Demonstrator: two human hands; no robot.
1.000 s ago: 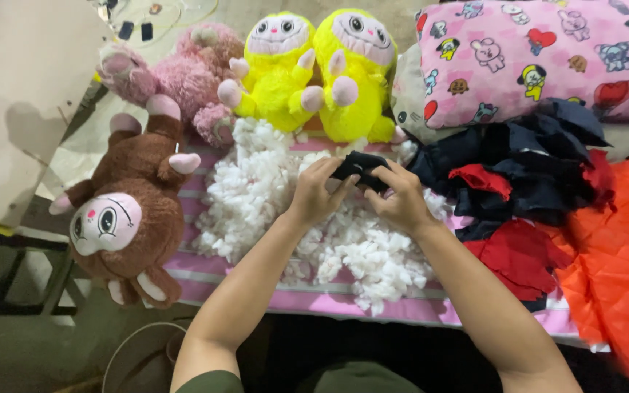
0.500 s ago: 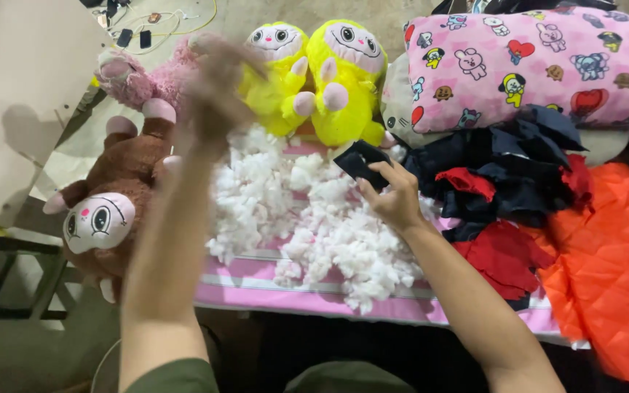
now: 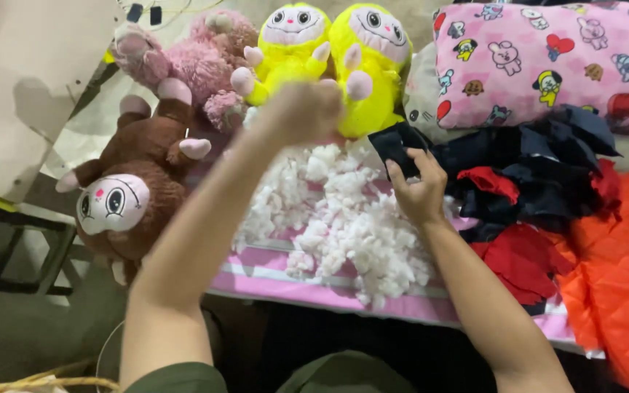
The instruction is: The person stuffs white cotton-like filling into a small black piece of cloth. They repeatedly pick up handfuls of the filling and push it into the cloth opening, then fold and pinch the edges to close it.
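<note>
Stuffing (image 3: 351,218) at centre: white. Plush monkey (image 3: 129,182) at left: brown. Two plush toys (image 3: 329,51) at top: yellow. Cushion (image 3: 547,65) upper right: pink, cartoon-printed. Quilted fabric (image 3: 620,276) at right: orange.

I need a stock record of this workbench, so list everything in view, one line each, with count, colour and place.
Plush monkey: one, brown with a pale face, left edge of the table.
Pink plush toy: one, pink, far left, behind the brown one.
Yellow plush toys: two, bright yellow, far centre, side by side.
Stuffing pile: one heap, white, centre of the table.
Printed cushion: one, pink with cartoon figures, far right.
Dark fabric pieces: a heap, navy and black, right of the stuffing.
Red fabric pieces: several, red, right.
Orange quilted fabric: one, orange, right edge.
Left hand: raised and blurred over the stuffing; grip unclear.
Right hand: holds a dark fabric piece.
</note>
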